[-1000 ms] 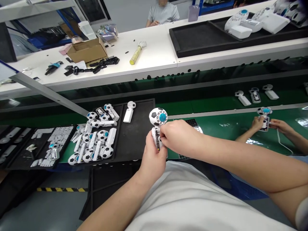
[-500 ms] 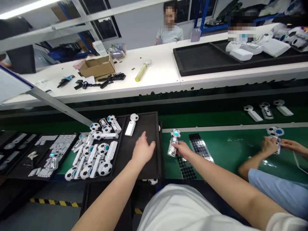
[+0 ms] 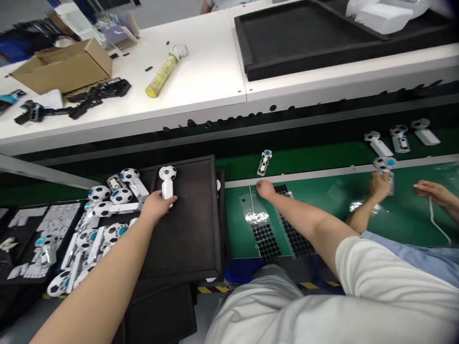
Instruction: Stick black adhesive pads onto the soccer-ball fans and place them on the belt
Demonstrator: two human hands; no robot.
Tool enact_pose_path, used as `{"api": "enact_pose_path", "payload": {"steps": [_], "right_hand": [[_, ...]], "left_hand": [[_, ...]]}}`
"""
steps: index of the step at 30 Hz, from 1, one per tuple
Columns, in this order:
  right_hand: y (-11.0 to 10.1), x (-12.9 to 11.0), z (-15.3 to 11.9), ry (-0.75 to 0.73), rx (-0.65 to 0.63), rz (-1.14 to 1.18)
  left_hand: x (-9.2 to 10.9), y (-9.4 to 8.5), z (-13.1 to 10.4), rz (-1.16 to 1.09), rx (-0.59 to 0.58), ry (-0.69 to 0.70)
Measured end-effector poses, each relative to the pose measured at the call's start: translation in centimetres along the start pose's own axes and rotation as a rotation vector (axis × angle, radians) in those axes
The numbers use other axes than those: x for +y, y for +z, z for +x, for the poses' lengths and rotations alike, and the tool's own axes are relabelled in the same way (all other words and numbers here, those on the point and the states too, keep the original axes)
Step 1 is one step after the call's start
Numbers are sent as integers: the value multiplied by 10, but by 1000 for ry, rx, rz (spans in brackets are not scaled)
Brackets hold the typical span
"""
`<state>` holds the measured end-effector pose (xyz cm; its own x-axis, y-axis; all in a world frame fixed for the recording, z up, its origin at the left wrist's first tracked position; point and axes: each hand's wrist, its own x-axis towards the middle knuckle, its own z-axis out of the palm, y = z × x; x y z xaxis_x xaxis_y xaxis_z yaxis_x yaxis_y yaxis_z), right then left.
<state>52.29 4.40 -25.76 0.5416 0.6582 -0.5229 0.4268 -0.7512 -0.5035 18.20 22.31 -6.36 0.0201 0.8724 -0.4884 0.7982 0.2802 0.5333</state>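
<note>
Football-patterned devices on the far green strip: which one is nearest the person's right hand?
The leftmost device, lying alone just beyond the right hand; the other three lie grouped well off to the right.

Surroundings, Above and Below

On the raised white bench (image 3: 211,71), we see an open cardboard box (image 3: 75,69) at left, with black parts (image 3: 98,95) strewn just in front of it and plastic packaging (image 3: 120,33) behind its right end. To the right of the box we find a yellow cylinder (image 3: 162,76) with a whitish end, lying aslant. Farther right we note a black upper tray (image 3: 287,38). Below, on the floor (image 3: 202,310), we observe yellow-and-black striped tape (image 3: 213,289).
</note>
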Motion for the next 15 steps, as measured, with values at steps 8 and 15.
{"api": "enact_pose_path", "payload": {"steps": [8,15], "right_hand": [[66,-20,-38,-246,-159,-175],[32,-46,-67,-313,-94,-129]], "left_hand": [[-10,1,-136,-757,-375,-116],[-6,11,-214,-904,-307,-67]]}}
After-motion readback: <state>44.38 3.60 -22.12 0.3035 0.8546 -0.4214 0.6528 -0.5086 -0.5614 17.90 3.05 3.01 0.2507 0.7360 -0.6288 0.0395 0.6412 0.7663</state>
